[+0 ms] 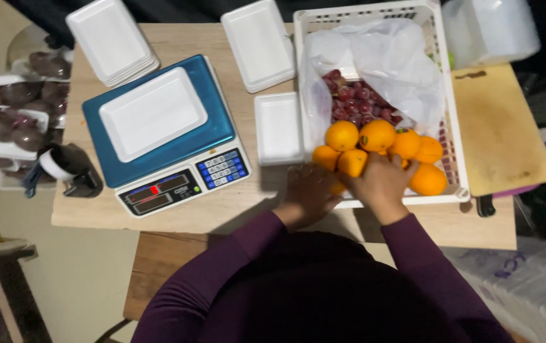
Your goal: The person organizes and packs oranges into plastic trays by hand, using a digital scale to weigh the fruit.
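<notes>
Both hands in the basket (457, 152) at 3 o'clock: right hand (381, 184) fingers curled over an orange (352, 162), left hand (308, 190) cupping another low down. Tray (152, 113) on the scale (159, 136) at 10 o'clock has nothing in it yet, so weighing isn't started.

A wooden table (178, 44) holds a blue weighing scale (165, 136) at its centre-left, with one white foam tray (152, 113) lying flat on its platform. At eleven o'clock from the scale sits a stack of white foam trays (113, 39). At one o'clock lies a second stack (258, 43), and at three o'clock a single small tray (278, 127). Far left, at nine o'clock, wrapped trays of dark purple fruit (13, 124) are piled beside a tape dispenser (66, 168). At the table's right end rests a worn wooden cutting board (501, 127).
</notes>
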